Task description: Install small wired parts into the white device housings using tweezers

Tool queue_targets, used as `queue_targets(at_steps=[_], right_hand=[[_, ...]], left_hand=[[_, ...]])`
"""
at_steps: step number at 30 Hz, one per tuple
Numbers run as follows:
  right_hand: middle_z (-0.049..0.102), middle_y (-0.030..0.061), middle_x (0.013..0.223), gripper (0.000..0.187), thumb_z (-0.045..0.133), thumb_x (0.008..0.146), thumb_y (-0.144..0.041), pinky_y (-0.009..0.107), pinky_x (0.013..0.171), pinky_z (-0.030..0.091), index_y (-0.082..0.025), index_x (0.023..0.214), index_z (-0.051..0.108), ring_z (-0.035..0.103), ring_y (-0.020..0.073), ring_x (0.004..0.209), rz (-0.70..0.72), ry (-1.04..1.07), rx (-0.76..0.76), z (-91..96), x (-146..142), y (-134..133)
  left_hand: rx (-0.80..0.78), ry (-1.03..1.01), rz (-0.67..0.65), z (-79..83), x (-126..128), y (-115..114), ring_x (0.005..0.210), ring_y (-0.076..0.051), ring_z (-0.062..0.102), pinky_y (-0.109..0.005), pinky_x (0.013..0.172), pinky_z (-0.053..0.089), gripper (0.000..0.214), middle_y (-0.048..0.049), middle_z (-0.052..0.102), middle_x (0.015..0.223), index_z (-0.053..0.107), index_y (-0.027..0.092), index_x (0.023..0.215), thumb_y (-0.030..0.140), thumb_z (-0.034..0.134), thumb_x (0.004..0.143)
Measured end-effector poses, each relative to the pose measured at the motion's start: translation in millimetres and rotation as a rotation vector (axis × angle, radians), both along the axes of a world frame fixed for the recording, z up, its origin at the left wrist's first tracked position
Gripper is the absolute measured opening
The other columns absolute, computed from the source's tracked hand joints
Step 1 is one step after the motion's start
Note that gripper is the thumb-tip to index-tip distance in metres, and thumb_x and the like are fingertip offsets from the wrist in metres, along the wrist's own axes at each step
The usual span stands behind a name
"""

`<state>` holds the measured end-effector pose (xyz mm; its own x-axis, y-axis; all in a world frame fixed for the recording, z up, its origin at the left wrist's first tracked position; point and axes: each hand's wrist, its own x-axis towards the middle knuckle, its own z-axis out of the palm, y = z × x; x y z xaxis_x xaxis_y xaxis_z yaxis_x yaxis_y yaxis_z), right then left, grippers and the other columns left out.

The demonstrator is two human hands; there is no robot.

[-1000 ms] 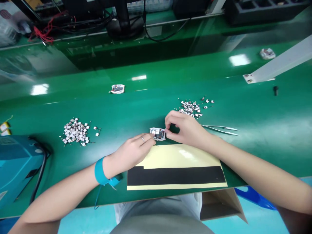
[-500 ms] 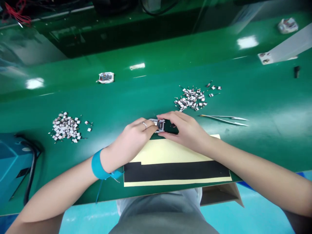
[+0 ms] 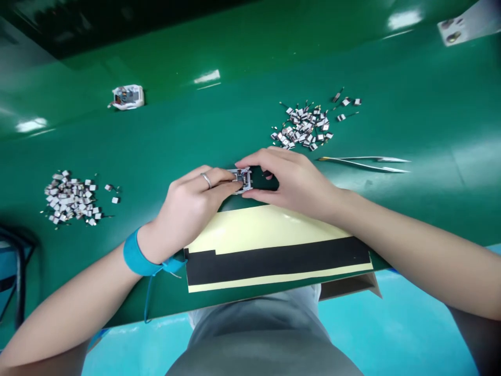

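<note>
As both hands are closing in on it, the small circuit module (image 3: 243, 180) is no longer sitting loose beside the fingers as it was a second ago: the person is now pinching it from two sides. The left hand (image 3: 188, 201), a ring on one finger, is pressing its fingertips (image 3: 230, 177) onto the module's left end, while the right hand (image 3: 291, 177) is gripping from the other end, thumb along the lower edge, fingers arching over a dark gap. Whether that gap hides a black piece or only shadow, I cannot tell. The module is staying just above the top edge of the yellow-backed sheet (image 3: 266, 227) with its black strip (image 3: 274, 261), on the green bench (image 3: 250, 62). The head is tipping too, so everything is sliding across the view. Tweezers (image 3: 364, 164) are lying untouched beside the right hand, below a heap of tiny silver-white components (image 3: 303, 127); a second heap (image 3: 70, 198) and another module (image 3: 127, 97) are lying farther left. A blue wrist strap (image 3: 135, 256) is circling the left wrist.
</note>
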<state>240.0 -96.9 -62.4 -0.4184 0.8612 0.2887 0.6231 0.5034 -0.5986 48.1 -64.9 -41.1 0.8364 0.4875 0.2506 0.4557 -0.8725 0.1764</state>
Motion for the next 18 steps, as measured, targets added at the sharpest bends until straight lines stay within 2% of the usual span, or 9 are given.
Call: queue_targets(at_steps=[6,12,18], right_hand=[[0.062,0.0016,0.093,0.027,0.060,0.074,-0.029,0.028,0.070,0.045,-0.016,0.097,0.053,0.056,0.0161,0.085,-0.019,-0.005,-0.027,2.1,0.2,1.9],[0.061,0.0000,0.093,0.024,0.057,0.075,-0.034,0.033,0.072,0.047,-0.023,0.097,0.053,0.057,0.0179,0.085,-0.060,-0.084,-0.103,4.1,-0.1,1.3],[0.061,0.0006,0.093,0.026,0.059,0.075,-0.031,0.029,0.073,0.048,-0.020,0.097,0.052,0.057,0.0152,0.084,-0.053,-0.100,-0.070,4.8,0.0,0.9]], left_hand=[[0.060,0.035,-0.047,-0.2,0.5,-0.8,0.079,-0.015,0.058,-0.026,0.069,0.049,0.018,-0.0031,0.064,0.094,0.060,0.015,0.092,0.012,0.045,0.084],[0.072,0.073,-0.036,1.8,0.4,-0.4,0.078,-0.015,0.058,-0.026,0.066,0.049,0.018,-0.0001,0.063,0.092,0.059,0.020,0.092,0.014,0.043,0.085],[0.048,0.107,-0.019,3.5,2.0,0.1,0.079,-0.017,0.057,-0.028,0.061,0.046,0.022,-0.0018,0.062,0.085,0.061,0.021,0.093,0.017,0.041,0.086]])
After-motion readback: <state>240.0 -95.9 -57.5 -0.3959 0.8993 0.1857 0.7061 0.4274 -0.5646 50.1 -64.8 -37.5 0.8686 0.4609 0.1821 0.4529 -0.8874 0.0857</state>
